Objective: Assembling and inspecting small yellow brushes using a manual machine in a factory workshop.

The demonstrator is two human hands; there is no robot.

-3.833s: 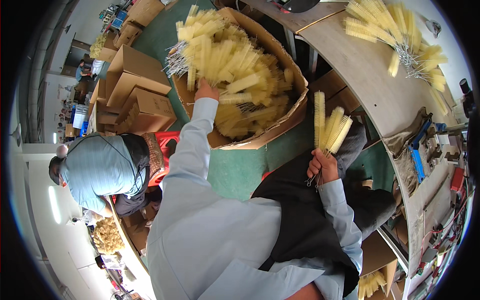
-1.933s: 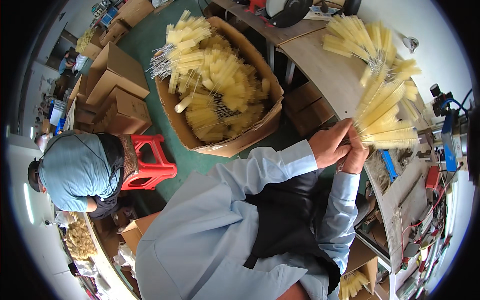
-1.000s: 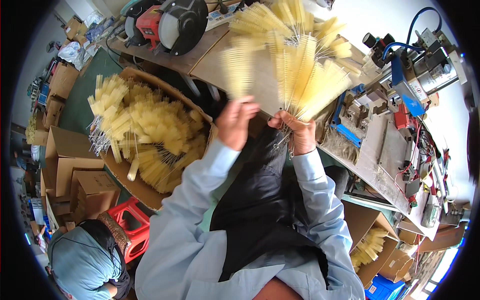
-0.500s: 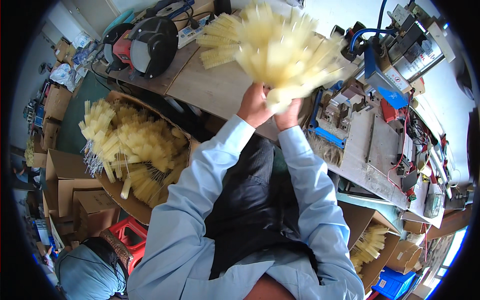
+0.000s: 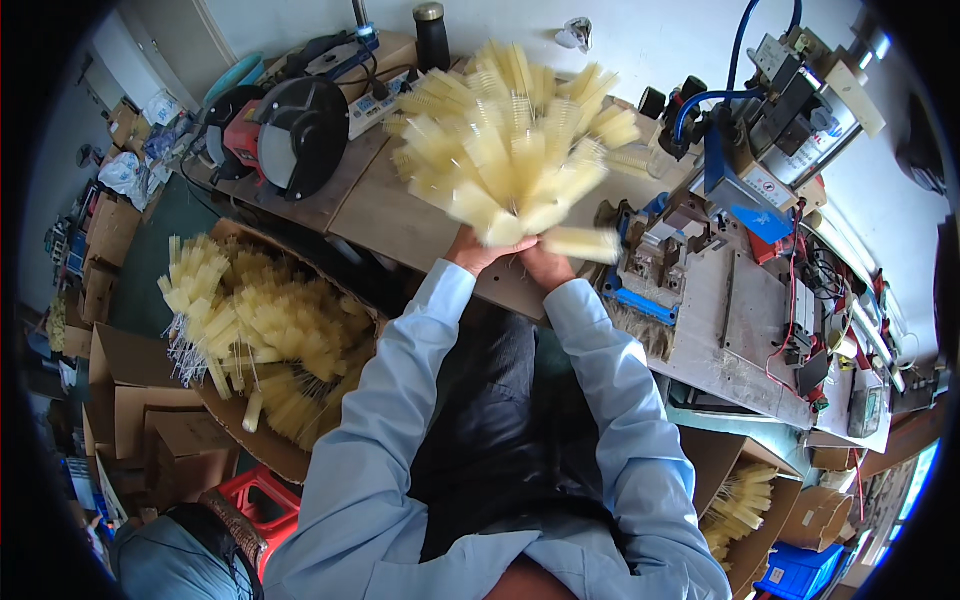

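A large fanned bundle of pale yellow bristle brushes [image 5: 510,150] stands over the front of the workbench, smeared by motion in places. My left hand [image 5: 478,252] is closed round its lower end. Close beside it my right hand [image 5: 546,266] is also closed at the base, where one brush [image 5: 582,245] sticks out sideways to the right. The brushes hide most of my fingers. Just right of my right hand sits a blue-framed metal fixture [image 5: 650,255] on the bench.
A red and black bench grinder [image 5: 300,130] stands at the back left, with a dark bottle [image 5: 431,38] behind the brushes. A cardboard box [image 5: 290,455] full of brushes is at my left, another box [image 5: 765,545] at my right. A machine [image 5: 790,130] rises at the right.
The bundle has come down and to the left with both my hands. One brush now points out to the right from its base.
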